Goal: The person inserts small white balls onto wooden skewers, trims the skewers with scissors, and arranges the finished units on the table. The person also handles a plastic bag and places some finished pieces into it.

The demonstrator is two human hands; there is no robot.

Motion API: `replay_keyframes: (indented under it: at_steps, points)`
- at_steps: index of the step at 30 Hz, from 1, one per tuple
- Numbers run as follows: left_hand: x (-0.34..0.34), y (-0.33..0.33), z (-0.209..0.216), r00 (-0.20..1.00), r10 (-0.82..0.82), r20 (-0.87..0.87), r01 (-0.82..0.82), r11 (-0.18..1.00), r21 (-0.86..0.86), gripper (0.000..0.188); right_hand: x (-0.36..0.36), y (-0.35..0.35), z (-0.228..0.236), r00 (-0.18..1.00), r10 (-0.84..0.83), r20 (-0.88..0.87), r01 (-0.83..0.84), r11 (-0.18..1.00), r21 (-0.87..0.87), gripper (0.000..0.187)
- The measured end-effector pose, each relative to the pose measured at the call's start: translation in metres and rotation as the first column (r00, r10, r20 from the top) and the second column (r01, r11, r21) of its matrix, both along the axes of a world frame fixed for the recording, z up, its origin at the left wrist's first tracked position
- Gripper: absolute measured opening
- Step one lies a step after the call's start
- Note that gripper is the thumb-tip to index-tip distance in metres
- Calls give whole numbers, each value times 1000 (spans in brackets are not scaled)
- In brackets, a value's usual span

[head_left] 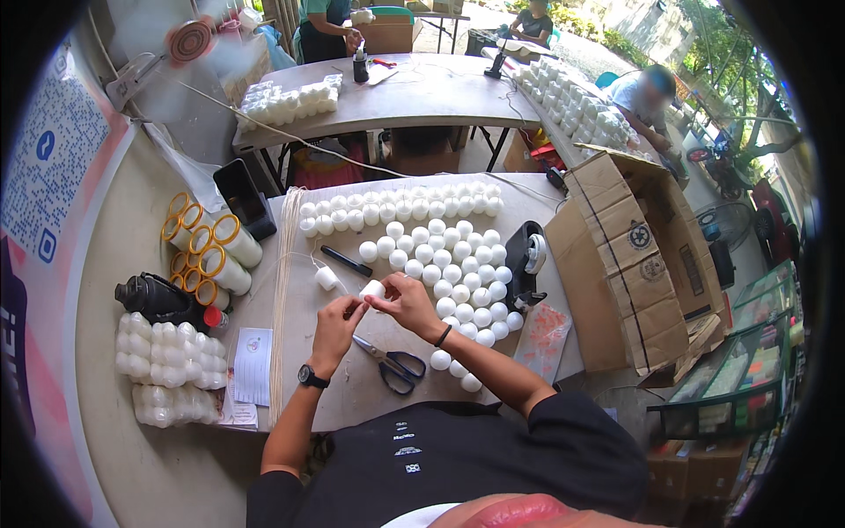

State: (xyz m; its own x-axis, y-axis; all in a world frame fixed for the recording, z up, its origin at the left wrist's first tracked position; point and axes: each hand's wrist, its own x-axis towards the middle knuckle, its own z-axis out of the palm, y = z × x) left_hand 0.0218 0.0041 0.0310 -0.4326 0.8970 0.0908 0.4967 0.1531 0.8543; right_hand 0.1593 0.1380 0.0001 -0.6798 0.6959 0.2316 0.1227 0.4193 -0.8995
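My left hand [333, 330] and my right hand [409, 306] meet over the table, fingertips pinched together around a small white cylinder [373, 289]. The left fingertips press at its lower edge; whether they also grip a thin string cannot be made out. A second white cylinder [326, 278], with a white string attached, lies just beyond my left hand. Scissors with dark blue handles [398, 368] rest below my hands, blades partly spread. Past my fingers lies a black marker [346, 260]. Many white round pieces [453, 264] stand in loose rows to the right of my right hand.
Long strings [286, 299] run along the table's left side. A tape dispenser [528, 264] and cardboard box [616, 264] flank the right. Left are yellow-rimmed rolls [224, 255], a phone [244, 198], a black bottle [158, 297] and bagged white pieces [167, 352]. Other people work farther off.
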Motion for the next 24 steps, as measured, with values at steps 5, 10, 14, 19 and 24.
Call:
replay_keyframes:
  at_steps: [5, 10, 14, 19, 24]
  points:
    - [-18, -1, -6, 998, 39, 49, -48, 978, 201, 21, -4, -3, -1, 990, 15, 143, 13, 982, -186, 60]
    - [-72, -2, -20, 991, 133, 15, -133, 986, 96, 21, 23, 1, 28, 973, 104, 207, -57, 973, -223, 70]
    - [-114, 13, -28, 954, 271, -129, -260, 961, 95, 24, 53, -13, 53, 943, 235, 238, -157, 940, -304, 55]
    - [-165, 54, -38, 826, 380, -416, -325, 925, 198, 22, 82, -26, 71, 915, 307, 262, -211, 917, -340, 44]
    - [-200, 75, -65, 790, 323, -522, -274, 947, 171, 17, 102, -29, 76, 936, 223, 271, -137, 943, -302, 43]
